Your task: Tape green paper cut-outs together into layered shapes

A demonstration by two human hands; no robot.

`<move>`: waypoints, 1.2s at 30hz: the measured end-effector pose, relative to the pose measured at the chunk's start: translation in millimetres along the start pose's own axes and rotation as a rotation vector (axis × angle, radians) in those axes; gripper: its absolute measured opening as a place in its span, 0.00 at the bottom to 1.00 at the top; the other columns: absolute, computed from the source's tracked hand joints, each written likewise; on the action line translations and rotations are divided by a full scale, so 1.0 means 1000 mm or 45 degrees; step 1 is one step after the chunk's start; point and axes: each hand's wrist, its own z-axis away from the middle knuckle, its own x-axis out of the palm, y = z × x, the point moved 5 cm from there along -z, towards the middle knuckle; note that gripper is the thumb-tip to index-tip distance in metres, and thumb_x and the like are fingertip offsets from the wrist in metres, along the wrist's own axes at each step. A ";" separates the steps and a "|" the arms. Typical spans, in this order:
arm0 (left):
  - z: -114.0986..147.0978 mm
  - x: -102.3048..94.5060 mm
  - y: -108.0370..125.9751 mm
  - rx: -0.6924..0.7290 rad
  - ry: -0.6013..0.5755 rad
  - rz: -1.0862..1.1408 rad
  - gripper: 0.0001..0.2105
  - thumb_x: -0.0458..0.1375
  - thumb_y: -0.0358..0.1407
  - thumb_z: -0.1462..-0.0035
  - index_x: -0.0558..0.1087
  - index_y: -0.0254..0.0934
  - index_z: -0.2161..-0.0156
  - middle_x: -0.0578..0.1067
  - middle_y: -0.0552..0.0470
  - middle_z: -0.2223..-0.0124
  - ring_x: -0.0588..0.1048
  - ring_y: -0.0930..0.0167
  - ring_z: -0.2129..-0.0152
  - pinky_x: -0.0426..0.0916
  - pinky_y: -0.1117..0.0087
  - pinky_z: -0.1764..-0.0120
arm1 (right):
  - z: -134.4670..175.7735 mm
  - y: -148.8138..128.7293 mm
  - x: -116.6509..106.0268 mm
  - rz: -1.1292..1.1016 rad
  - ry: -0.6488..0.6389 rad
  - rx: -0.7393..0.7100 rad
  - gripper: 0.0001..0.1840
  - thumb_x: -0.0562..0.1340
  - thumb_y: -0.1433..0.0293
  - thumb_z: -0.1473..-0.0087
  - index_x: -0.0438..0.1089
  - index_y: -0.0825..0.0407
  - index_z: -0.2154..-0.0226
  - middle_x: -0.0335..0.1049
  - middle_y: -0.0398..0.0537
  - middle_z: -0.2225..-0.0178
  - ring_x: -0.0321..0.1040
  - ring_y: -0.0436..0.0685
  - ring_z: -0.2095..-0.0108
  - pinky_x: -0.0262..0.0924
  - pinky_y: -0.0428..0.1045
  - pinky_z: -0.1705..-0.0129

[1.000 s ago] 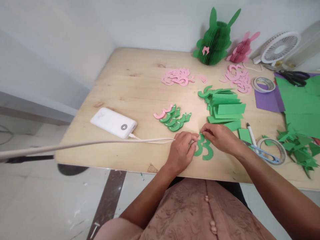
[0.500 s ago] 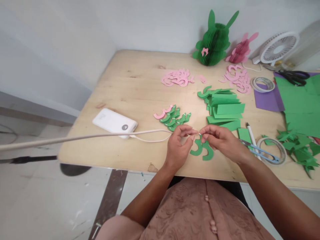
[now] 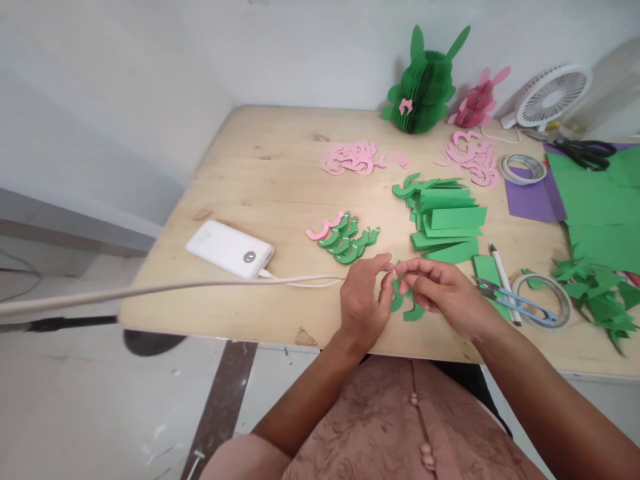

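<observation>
Low over the front of the table, the fingertips of both my hands meet at a small white strip [image 3: 395,272]. My left hand [image 3: 364,300] pinches from the left, thumb against index finger. From the right, my right hand [image 3: 445,287] is closed at the same strip with thumb and index finger. Just beneath my fingers shows a curved green paper cutout [image 3: 414,311], partly covered by my right hand; whether it is held or lies on the wood cannot be made out. Beyond my left hand lie overlapping green cutouts with white-marked tips [image 3: 350,248] and a pink one [image 3: 323,231].
Folded green strips [image 3: 457,219] lie ahead of my right hand. Blue-handled snips [image 3: 525,308], a pen [image 3: 503,277] and a tape roll [image 3: 565,303] lie at right. A power bank [image 3: 227,248] trails a cable across the left. Paper rabbits [image 3: 425,93] and a fan [image 3: 553,97] stand behind.
My left hand has moved slightly right and its fingers have closed in at the white strip. My right fingertips have shifted a little left. The view has tilted slightly.
</observation>
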 end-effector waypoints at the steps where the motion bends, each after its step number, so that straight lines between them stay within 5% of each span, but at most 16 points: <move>1: 0.000 0.000 0.001 0.033 0.005 -0.015 0.15 0.55 0.27 0.42 0.63 0.38 0.50 0.77 0.50 0.62 0.77 0.70 0.63 0.71 0.66 0.57 | 0.000 0.000 0.000 -0.001 0.003 0.000 0.15 0.61 0.62 0.53 0.69 0.54 0.64 0.68 0.41 0.75 0.51 0.42 0.83 0.46 0.43 0.83; 13: 0.001 0.001 0.005 0.131 0.011 -0.150 0.15 0.53 0.28 0.40 0.62 0.38 0.48 0.77 0.48 0.61 0.76 0.68 0.64 0.71 0.64 0.58 | 0.001 0.005 0.003 -0.018 0.008 -0.002 0.17 0.61 0.61 0.53 0.70 0.54 0.62 0.68 0.41 0.74 0.51 0.42 0.83 0.46 0.43 0.83; 27: 0.003 0.005 -0.013 -0.297 -0.015 0.240 0.17 0.55 0.28 0.42 0.59 0.39 0.49 0.75 0.55 0.65 0.76 0.73 0.67 0.70 0.66 0.55 | -0.001 0.010 0.006 -0.149 0.090 0.025 0.17 0.62 0.62 0.54 0.69 0.54 0.62 0.68 0.39 0.76 0.51 0.42 0.84 0.45 0.42 0.83; 36: 0.003 0.008 -0.017 -0.419 -0.022 0.434 0.19 0.56 0.25 0.46 0.60 0.40 0.51 0.74 0.55 0.66 0.75 0.74 0.67 0.70 0.68 0.58 | -0.002 0.010 0.009 -0.166 0.111 0.006 0.17 0.61 0.62 0.53 0.68 0.53 0.61 0.67 0.38 0.76 0.51 0.42 0.85 0.43 0.42 0.84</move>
